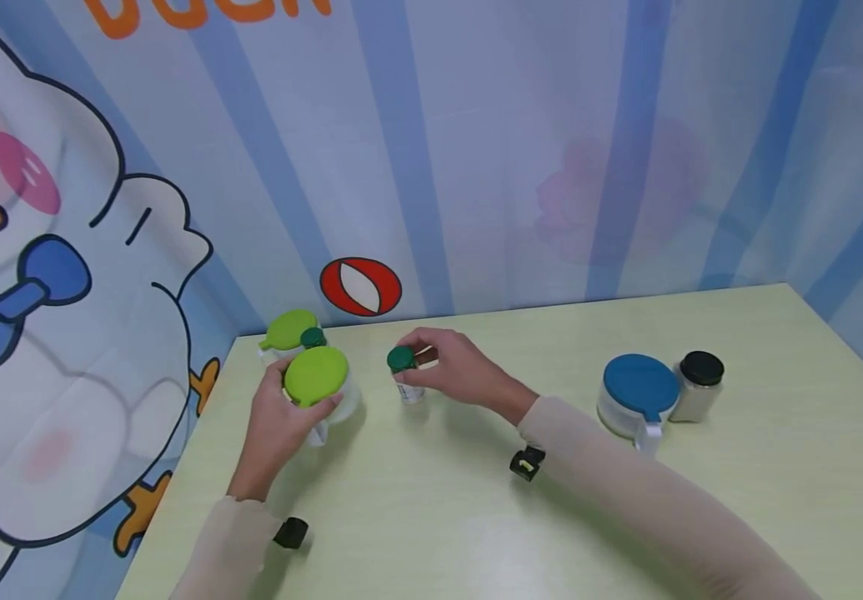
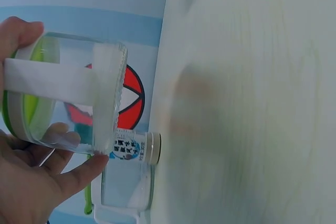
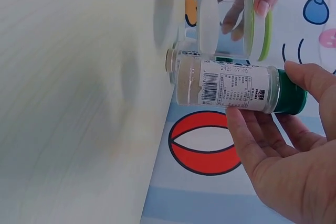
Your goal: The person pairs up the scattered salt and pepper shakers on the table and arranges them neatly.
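Observation:
My left hand (image 1: 272,433) grips a clear seasoning jar with a lime-green lid (image 1: 316,375) and a white handle (image 2: 47,81). The wrist views show this jar's base raised off the table, its shadow apart from it. My right hand (image 1: 469,371) pinches a small spice bottle (image 3: 226,85) by its dark green cap (image 1: 402,358), fingers along its printed label. That bottle is also off the tabletop, to the right of the jar. Behind the held jar stand another green-lidded jar (image 1: 288,328) and another green-capped spice bottle (image 2: 131,146), partly hidden in the head view.
On the table's right side, a blue-lidded jar (image 1: 639,385) stands beside a black-capped jar (image 1: 699,387) of pale contents. The pale table (image 1: 476,517) ends at a printed cloth backdrop (image 1: 476,167) behind and to the left.

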